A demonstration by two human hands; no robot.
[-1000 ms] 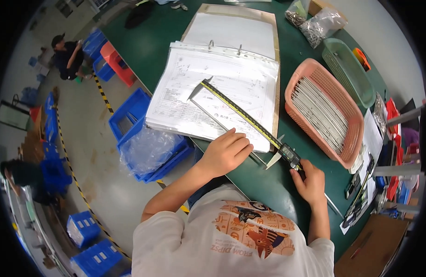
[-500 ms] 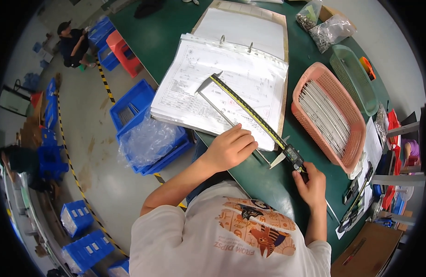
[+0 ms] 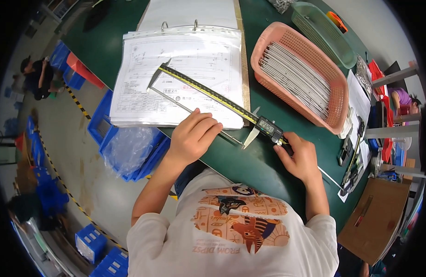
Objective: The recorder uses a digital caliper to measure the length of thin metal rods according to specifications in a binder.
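My left hand (image 3: 194,137) is closed round a thin metal rod (image 3: 173,101), fingers pinched near its lower end. My right hand (image 3: 298,156) grips a digital caliper (image 3: 208,93) by its black body, thumb beside the display. The caliper slants across an open ring binder (image 3: 134,69) of printed drawings, its far end up and to the left. Between the caliper's long jaws lies the rod, roughly parallel to the beam. One rod end is at the fixed jaw, the other by the sliding jaw; actual contact is too small to tell.
Right of the binder, a pink basket (image 3: 340,99) holds many similar rods (image 3: 294,81). A green basket (image 3: 347,51) stands behind it. Papers and dark tools (image 3: 354,157) lie at the right edge of the green table (image 3: 268,173). Blue bins (image 3: 150,159) with plastic film stand left, below the table.
The view has swung, so the table's things appear further left and higher. Both hands keep their hold, and the rod stays between the caliper jaws.
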